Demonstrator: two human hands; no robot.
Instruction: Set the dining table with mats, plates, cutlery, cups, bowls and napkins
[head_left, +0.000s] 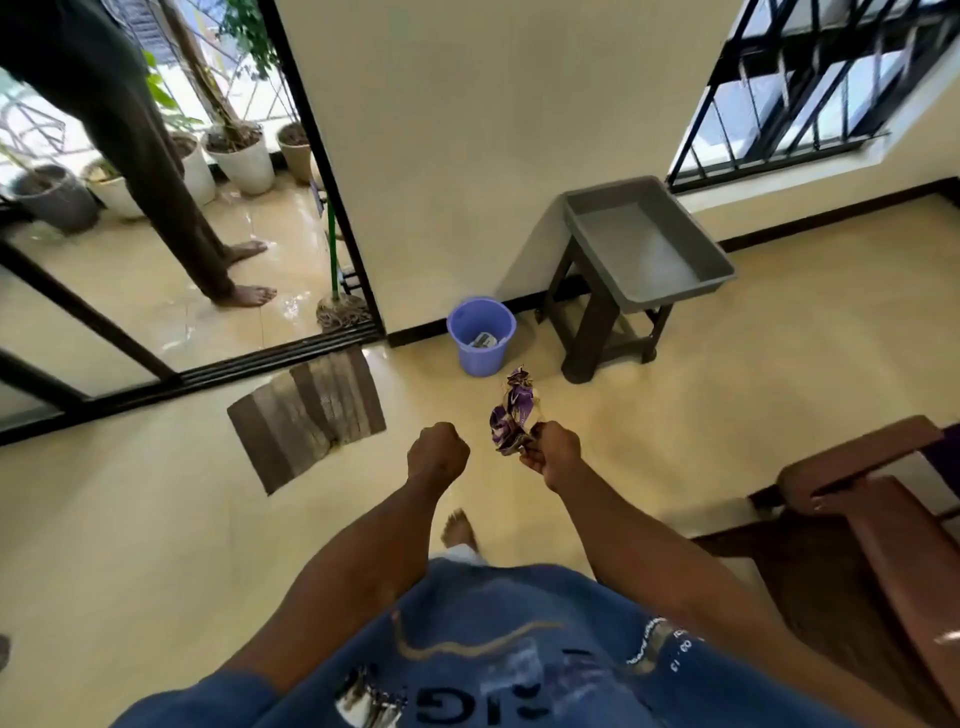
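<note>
crumpled wrapper carried toward the bucket, table not in view

at the far left, beyond the black-framed sliding door (171, 364), potted plants (244, 156) are lined along the balcony edge, and another person's bare feet (249, 293) are planted on a wet-looking floor. a mop (337, 306) with a green handle is propped just inside the door frame, probably left there because that floor is being washed. a striped doormat (306, 415) is laid on the tiles just inside the threshold, presumably to catch wet feet.

the left hand (438, 453) is clenched into a fist and nothing is seen in it; it seems held forward only for balance in walking. a bare foot (460, 527) is seen below, between the arms.

a lilac bucket (481, 335) is stood against the wall, with some scrap already lying inside, so it is judged to serve as a bin. the right hand (553, 453) is closed round the lower end of a crumpled purple wrapper (511, 415), which is held up and out in front, pointing roughly toward the bucket though well short of it; disposal is the likely aim.

further right, a grey plastic tub (649, 244) is set tilted on a dark stool (602, 322) under the barred window (810, 88). a brown wooden chair (883, 514) is cut off at the right edge.

no mats, plates, cutlery, cups, bowls or napkins are visible, nor the dining table, so their whereabouts cannot be told; this seems a tidying step beside the setting itself.
</note>
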